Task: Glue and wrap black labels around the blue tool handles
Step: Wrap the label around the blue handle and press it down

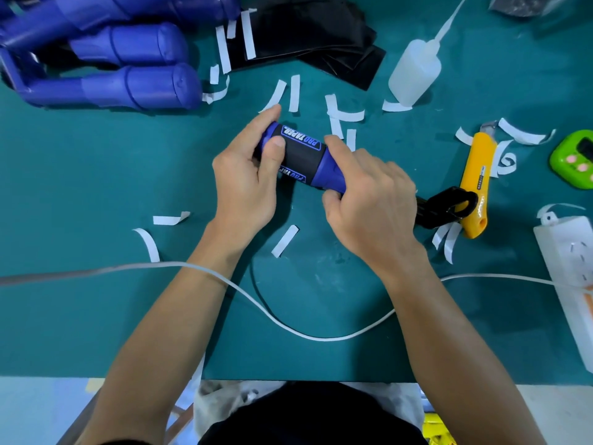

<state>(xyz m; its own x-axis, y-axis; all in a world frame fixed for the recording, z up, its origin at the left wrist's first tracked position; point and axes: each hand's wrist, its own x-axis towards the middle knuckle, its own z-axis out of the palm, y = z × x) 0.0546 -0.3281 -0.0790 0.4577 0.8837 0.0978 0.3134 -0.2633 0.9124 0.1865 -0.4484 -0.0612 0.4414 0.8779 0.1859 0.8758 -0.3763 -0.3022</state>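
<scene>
A blue tool handle (332, 173) lies slanted over the middle of the green mat, held in both hands. A black label (301, 154) with blue lettering is wrapped round its middle. My left hand (247, 175) grips the handle's upper left end, thumb pressing on the label's edge. My right hand (369, 200) grips the lower right part of the handle, fingers curled round it. The tool's black end (449, 205) sticks out to the right of my right hand. A pile of black labels (321, 36) lies at the top centre.
Several blue handles (128, 81) are stacked top left. A white squeeze bottle (414, 69), a yellow utility knife (475, 187), a green timer (574, 159) and a white power strip (571, 261) lie to the right. White backing strips (284, 240) litter the mat; a white cable (288, 329) crosses in front.
</scene>
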